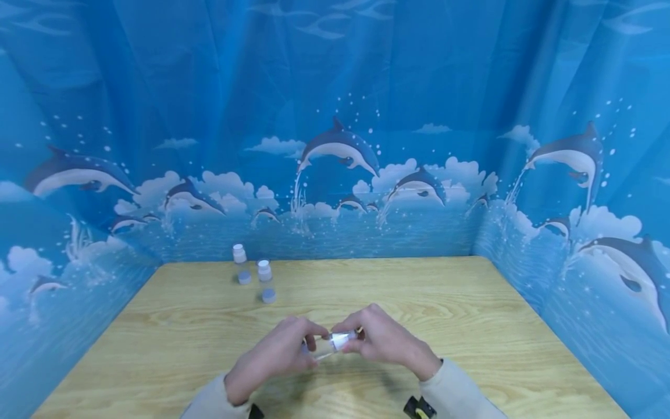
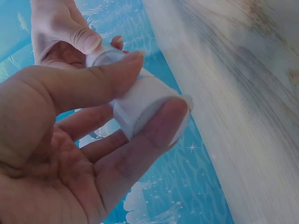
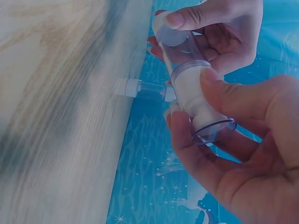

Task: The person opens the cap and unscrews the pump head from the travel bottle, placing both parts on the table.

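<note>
A clear plastic pump bottle [image 1: 323, 347] with white parts is held between my two hands, lying roughly sideways over the front of the table. My left hand [image 1: 282, 351] pinches its white end [image 2: 145, 105] between thumb and fingers. At the other end, my right hand [image 1: 384, 338] grips the white collar [image 3: 189, 88] with curled thumb and fingers. A clear rim [image 3: 217, 130] shows past that collar in the right wrist view. The inner parts are partly hidden behind fingers.
Two similar clear bottles with white tops stand at the back left: one bottle [image 1: 239, 254] farther back, the other bottle [image 1: 264, 271] to its right. Dolphin-printed blue curtains [image 1: 335, 192] enclose the wooden table [image 1: 419, 291] at the back and sides.
</note>
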Available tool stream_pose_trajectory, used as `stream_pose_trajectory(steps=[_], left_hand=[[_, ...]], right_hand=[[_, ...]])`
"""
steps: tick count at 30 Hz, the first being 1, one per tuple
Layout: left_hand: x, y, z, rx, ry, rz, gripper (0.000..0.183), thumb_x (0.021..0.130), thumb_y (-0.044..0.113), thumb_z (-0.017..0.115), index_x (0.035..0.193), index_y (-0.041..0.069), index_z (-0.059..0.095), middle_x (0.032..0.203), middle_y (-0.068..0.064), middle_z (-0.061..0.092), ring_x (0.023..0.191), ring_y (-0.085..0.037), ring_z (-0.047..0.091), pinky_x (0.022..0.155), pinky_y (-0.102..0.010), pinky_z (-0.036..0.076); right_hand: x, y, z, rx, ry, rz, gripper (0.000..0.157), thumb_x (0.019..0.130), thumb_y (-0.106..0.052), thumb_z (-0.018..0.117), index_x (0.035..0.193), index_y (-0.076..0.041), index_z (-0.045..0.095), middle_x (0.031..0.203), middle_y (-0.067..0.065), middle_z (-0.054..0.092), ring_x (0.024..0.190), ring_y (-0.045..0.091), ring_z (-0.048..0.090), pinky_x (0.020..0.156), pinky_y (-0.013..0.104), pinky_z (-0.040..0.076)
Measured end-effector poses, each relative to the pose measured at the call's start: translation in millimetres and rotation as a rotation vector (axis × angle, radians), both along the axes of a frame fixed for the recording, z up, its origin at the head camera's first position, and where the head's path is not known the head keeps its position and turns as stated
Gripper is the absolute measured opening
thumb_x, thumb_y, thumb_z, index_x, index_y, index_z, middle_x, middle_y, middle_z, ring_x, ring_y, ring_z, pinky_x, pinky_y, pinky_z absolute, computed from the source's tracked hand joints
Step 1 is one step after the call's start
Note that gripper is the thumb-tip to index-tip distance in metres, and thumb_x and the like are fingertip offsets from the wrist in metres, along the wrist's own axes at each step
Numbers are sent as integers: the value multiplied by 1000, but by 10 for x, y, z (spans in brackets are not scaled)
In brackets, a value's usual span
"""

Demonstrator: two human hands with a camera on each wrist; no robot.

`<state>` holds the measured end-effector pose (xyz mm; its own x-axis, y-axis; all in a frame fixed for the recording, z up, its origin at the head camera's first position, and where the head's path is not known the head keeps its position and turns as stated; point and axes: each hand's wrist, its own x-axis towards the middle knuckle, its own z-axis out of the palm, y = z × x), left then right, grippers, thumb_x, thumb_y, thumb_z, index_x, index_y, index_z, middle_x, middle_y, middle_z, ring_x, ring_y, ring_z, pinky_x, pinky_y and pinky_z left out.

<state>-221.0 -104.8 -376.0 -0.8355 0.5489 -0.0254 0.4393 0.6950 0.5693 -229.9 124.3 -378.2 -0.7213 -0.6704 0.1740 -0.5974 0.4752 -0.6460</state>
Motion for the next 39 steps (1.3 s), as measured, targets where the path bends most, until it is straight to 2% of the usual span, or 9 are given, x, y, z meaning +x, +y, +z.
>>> stream_pose_trajectory(steps=[8, 15, 19, 22, 24, 29, 39], left_hand=[[10, 5, 39, -12, -13, 35, 54, 69, 0, 88, 119, 15, 75, 91, -6, 75, 71, -9, 62, 60, -21, 54], [3, -10, 82, -1, -12, 37, 52, 69, -2, 86, 118, 14, 76, 95, -8, 76, 71, -9, 63, 59, -22, 55], [-7, -53, 85, 15, -29, 51, 48, 71, -2, 85, 117, 11, 76, 93, -8, 75, 72, -10, 63, 60, -24, 55], [-8, -108, 77, 25, -48, 83, 47, 71, -2, 85, 116, 9, 76, 89, -5, 73, 73, -13, 61, 61, -26, 53], [-6, -136, 73, 35, -51, 98, 48, 71, -3, 84, 117, 9, 76, 87, -4, 71, 72, -14, 61, 61, -28, 53], [-9, -134, 67, 38, -22, 89, 49, 70, -3, 84, 117, 10, 76, 88, -6, 73, 73, -14, 62, 63, -28, 55], [-30, -120, 34, 20, -8, 104, 49, 69, -3, 86, 115, 11, 77, 93, -10, 76, 77, -14, 65, 67, -31, 60]], right_hand=[[25, -24, 17, 6, 82, 10, 30, 85, -1, 79, 114, -5, 77, 108, 11, 80, 88, 3, 74, 72, 10, 57], [41, -56, 21, -1, 133, -7, 30, 84, -2, 79, 114, -4, 77, 107, 13, 80, 86, 5, 74, 71, 9, 56], [19, -34, 19, 24, 231, -33, 31, 83, -2, 81, 114, -5, 78, 110, 12, 79, 93, 16, 77, 75, 12, 58], [-20, 31, 31, 30, 283, -72, 32, 81, -1, 82, 112, -6, 78, 110, 11, 80, 90, 18, 77, 74, 15, 59], [-47, 81, 44, 20, 268, -93, 32, 81, -1, 82, 112, -6, 79, 109, 11, 80, 84, 13, 75, 70, 15, 59], [-90, 135, 59, -4, 205, -75, 30, 82, -3, 82, 112, -5, 79, 107, 12, 80, 73, 0, 67, 63, 14, 56], [-96, 123, 44, 26, 198, -79, 31, 83, -3, 81, 114, -4, 77, 110, 14, 79, 77, 7, 72, 67, 12, 56]])
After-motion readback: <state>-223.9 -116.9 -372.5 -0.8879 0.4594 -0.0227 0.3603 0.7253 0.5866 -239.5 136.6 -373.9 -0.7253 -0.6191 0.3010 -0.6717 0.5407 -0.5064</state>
